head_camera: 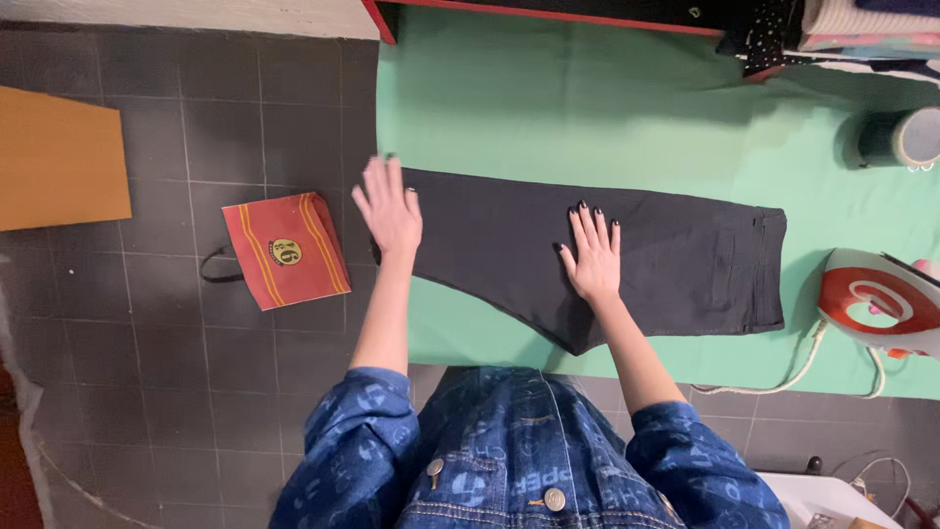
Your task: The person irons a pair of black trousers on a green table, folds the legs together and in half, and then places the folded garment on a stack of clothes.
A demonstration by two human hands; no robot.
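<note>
Denim sleeves frame the view. Beyond them, folded dark trousers lie flat on the green ironing cloth. Both hands press open-palmed, gripping nothing: left hand at the leg end, right hand mid-leg. Smoothing outward with even pressure would serve best. An iron rests well right; a red paper bag lies on the floor.

Red paper carrier bag with yellow stripes, round yellow-and-black emblem and black cord handle lies flat on grey tiled floor, just beside my left hand. Flat tan cardboard sheet lies farther left, apart from bag.
</note>
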